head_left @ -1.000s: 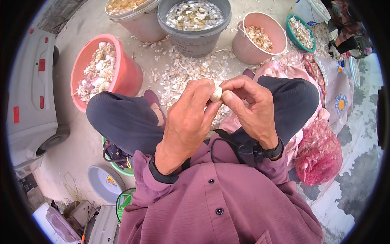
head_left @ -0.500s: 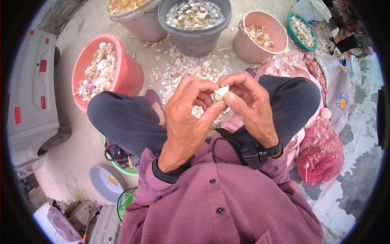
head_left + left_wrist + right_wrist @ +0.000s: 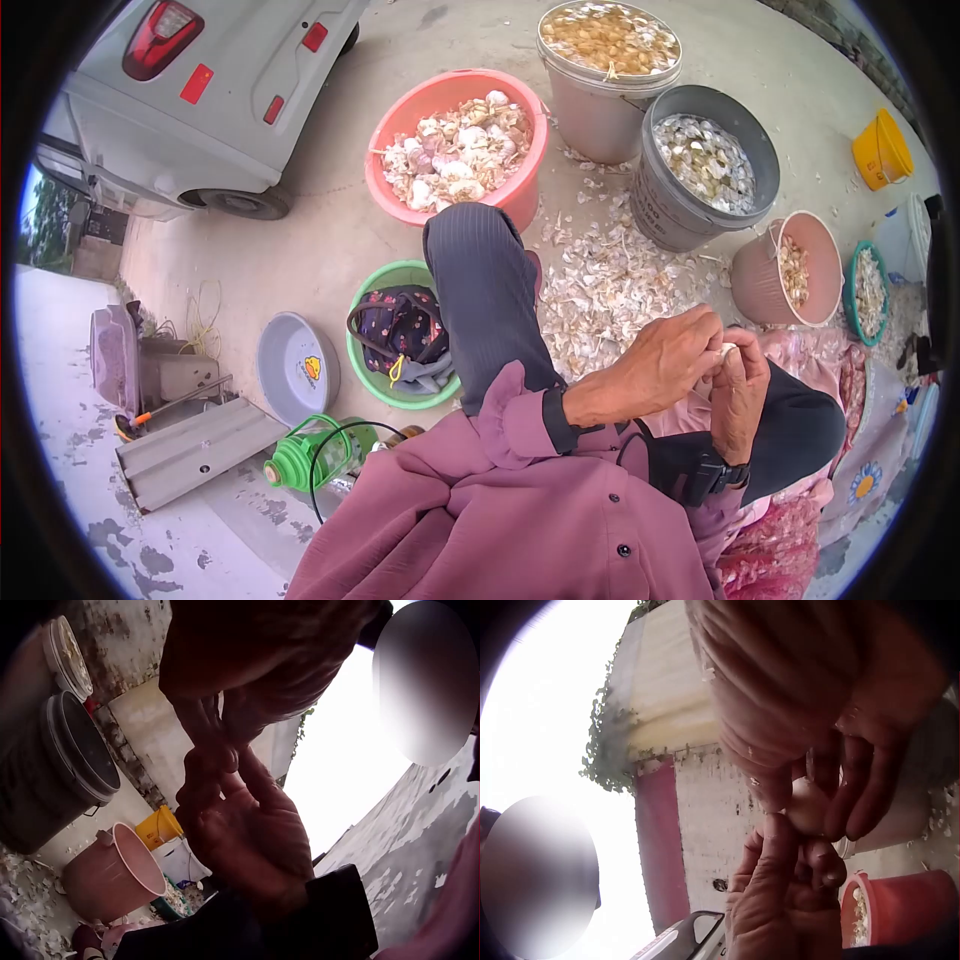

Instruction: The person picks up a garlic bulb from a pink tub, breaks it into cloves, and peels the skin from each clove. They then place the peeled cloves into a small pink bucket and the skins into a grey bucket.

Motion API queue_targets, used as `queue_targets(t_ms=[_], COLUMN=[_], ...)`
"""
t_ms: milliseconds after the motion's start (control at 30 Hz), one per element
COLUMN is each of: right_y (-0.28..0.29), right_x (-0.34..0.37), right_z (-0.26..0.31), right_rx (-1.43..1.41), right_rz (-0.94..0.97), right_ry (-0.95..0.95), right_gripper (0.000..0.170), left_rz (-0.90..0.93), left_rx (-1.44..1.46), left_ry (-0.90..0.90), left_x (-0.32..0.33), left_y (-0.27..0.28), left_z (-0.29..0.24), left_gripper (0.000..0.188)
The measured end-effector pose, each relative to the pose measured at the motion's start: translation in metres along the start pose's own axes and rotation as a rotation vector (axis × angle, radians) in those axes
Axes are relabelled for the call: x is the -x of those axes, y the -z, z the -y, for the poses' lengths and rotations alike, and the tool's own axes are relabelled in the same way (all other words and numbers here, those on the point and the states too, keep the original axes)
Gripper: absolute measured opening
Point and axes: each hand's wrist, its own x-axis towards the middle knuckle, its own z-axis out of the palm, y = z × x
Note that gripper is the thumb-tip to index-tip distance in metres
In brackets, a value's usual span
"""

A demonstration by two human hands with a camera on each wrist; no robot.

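A pale garlic clove [image 3: 728,349] is held between both hands in front of the right knee. My left hand [image 3: 645,370] reaches in from the left, and its fingertips grip the clove. From the other side my right hand [image 3: 740,395] pinches it with thumb and fingers. In the right wrist view the smooth white clove [image 3: 808,806] shows between the fingertips of the right hand [image 3: 810,682] above and the left hand [image 3: 780,900] below. Bits of skin stick to the right hand. Fingers hide the clove in the left wrist view.
Garlic skins [image 3: 610,290] litter the ground ahead. Around them stand a red-pink tub [image 3: 530,185] of garlic bulbs, a white bucket [image 3: 595,115], a grey bucket [image 3: 665,215] of cloves in water and a pink bucket [image 3: 755,275]. A green basin [image 3: 395,395] holds a bag. A van [image 3: 230,110] stands behind.
The head view has swung left, so the hands now appear further right and the van, basins and green bottle show more. Both hands stay together on the garlic clove, which is now more covered by fingers.
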Motion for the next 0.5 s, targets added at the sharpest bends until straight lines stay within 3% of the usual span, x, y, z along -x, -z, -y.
queue_targets(t_ms=[33, 133, 200, 267, 300, 367, 433, 500], right_y=[0.000, 0.004, 0.002, 0.001, 0.006, -0.006, -0.004, 0.005], right_x=[-0.007, -0.024, -0.034, -0.058, -0.074, -0.107, -0.134, -0.156], right_z=[0.001, 0.029, 0.059, 0.085, 0.095, 0.111, 0.114, 0.114], right_rx=[-0.076, 0.113, 0.229, 0.323, 0.332, 0.762, 0.927, 1.091], right_rz=[-0.007, -0.159, -0.183, -0.250, -0.269, -0.394, -0.401, -0.402], right_ry=[0.002, 0.152, 0.311, 0.488, 0.557, 0.603, 0.547, 0.495], right_gripper=[0.019, 0.019, 0.023, 0.025, 0.028, 0.034, 0.037, 0.040], left_rz=[-0.021, 0.049, 0.000, -0.128, -0.233, -0.355, -0.474, -0.495], left_rx=[-0.008, -0.101, -0.024, -0.023, -0.106, -0.299, -0.208, -0.375], left_ry=[-0.002, -0.133, -0.034, 0.063, 0.039, 0.069, 0.200, 0.378], left_x=[-0.002, -0.013, -0.024, -0.028, -0.030, -0.032, -0.036, -0.033], left_y=[0.008, 0.052, 0.109, 0.168, 0.195, 0.256, 0.304, 0.344], left_z=[-0.001, -0.014, -0.036, -0.047, -0.040, -0.010, 0.026, 0.082], left_gripper=[0.012, 0.013, 0.022, 0.046, 0.046, 0.038, 0.030, 0.026])
